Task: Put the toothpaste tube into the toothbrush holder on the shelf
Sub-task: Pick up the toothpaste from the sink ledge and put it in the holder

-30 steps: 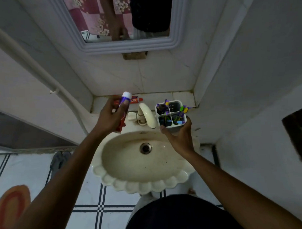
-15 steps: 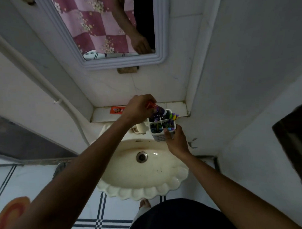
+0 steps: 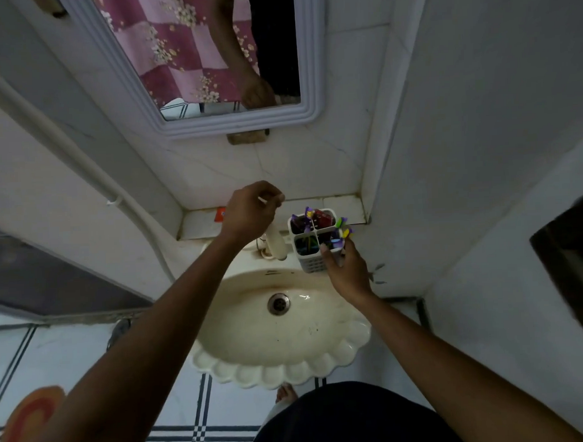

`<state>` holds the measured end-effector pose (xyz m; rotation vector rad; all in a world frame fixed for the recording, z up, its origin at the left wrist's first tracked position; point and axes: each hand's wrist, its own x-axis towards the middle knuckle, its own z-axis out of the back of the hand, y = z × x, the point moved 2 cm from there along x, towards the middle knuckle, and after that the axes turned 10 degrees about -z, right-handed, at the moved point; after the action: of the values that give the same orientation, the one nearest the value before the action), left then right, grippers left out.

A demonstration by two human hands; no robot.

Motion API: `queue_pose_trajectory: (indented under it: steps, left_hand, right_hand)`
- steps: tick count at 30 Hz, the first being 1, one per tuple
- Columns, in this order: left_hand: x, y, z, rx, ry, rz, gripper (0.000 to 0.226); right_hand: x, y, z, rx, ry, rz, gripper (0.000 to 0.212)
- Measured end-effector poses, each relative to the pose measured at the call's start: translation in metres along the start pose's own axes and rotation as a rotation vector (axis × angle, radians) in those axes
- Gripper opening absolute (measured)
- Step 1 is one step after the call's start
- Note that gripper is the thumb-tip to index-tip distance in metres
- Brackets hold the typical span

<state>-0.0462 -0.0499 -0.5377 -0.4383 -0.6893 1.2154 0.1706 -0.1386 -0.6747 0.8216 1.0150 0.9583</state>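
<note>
The red toothpaste tube [image 3: 323, 217] stands in the back right compartment of the white four-part toothbrush holder [image 3: 313, 263]. Purple and yellow-green toothbrushes [image 3: 342, 231] fill the other compartments. My right hand [image 3: 347, 271] grips the holder's front right side and keeps it above the basin's back edge, just in front of the tiled shelf [image 3: 346, 208]. My left hand [image 3: 252, 209] hovers to the left of the holder, over the tap, with its fingers curled together and nothing seen in them.
A cream tap [image 3: 277, 243] sits under my left hand, behind a scalloped cream sink [image 3: 278, 366]. A red packet [image 3: 221, 214] lies on the shelf's left part, half hidden by my hand. A white-framed mirror [image 3: 243, 123] hangs above. Walls close in left and right.
My left hand pushed the tube into the holder, let go of it and drew back to the left. The right hand still holds the holder.
</note>
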Motion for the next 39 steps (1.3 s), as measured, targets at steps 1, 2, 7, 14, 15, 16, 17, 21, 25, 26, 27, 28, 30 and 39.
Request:
queue_pose_trajectory:
  steps: [1, 2, 7, 14, 15, 16, 17, 21, 25, 26, 27, 28, 30, 39]
  left_hand:
    - [-0.003, 0.008, 0.002, -0.045, -0.025, 0.040, 0.013]
    - [-0.005, 0.018, 0.005, -0.073, -0.052, 0.077, 0.011]
    - [-0.015, 0.066, 0.013, -0.161, -0.154, 0.254, 0.021]
    - [-0.011, 0.120, 0.000, -0.001, 0.054, 0.244, 0.024]
    - [-0.008, 0.125, -0.002, 0.021, 0.087, 0.236, 0.025]
    - [-0.005, 0.130, -0.004, 0.041, 0.121, 0.226, 0.026]
    - [0.000, 0.135, -0.006, 0.064, 0.153, 0.207, 0.027]
    - [0.021, 0.149, -0.013, 0.248, 0.292, 0.032, 0.039]
    - [0.042, 0.160, -0.023, 0.551, 0.505, -0.021, 0.053]
    - [0.046, 0.161, -0.024, 0.619, 0.556, -0.020, 0.057]
    - [0.049, 0.161, -0.026, 0.678, 0.594, -0.024, 0.062]
    - [0.051, 0.161, -0.028, 0.726, 0.622, -0.032, 0.066]
    - [0.053, 0.161, -0.030, 0.784, 0.654, -0.041, 0.069]
    - [0.035, 0.152, -0.025, 0.780, 0.441, -0.096, 0.044]
  right_hand:
    - [-0.001, 0.000, -0.002, 0.012, -0.006, -0.011, 0.051]
    - [-0.001, 0.000, -0.005, 0.028, -0.012, -0.025, 0.055]
    - [-0.003, 0.001, -0.015, 0.089, -0.047, -0.063, 0.073]
    - [-0.004, -0.003, -0.028, 0.070, -0.102, -0.122, 0.067]
    - [-0.004, -0.004, -0.028, 0.064, -0.109, -0.121, 0.063]
    - [-0.004, -0.005, -0.029, 0.059, -0.114, -0.122, 0.061]
    - [-0.003, -0.006, -0.030, 0.056, -0.119, -0.129, 0.062]
    - [-0.001, -0.013, -0.034, 0.071, -0.134, -0.168, 0.082]
    - [0.000, -0.016, -0.036, 0.066, -0.138, -0.183, 0.071]
    - [0.000, -0.017, -0.036, 0.060, -0.138, -0.186, 0.067]
    - [0.000, -0.016, -0.037, 0.054, -0.141, -0.188, 0.065]
    - [0.000, -0.017, -0.037, 0.051, -0.143, -0.190, 0.064]
    - [0.000, -0.016, -0.038, 0.048, -0.143, -0.193, 0.063]
    - [-0.001, -0.013, -0.037, 0.059, -0.128, -0.199, 0.063]
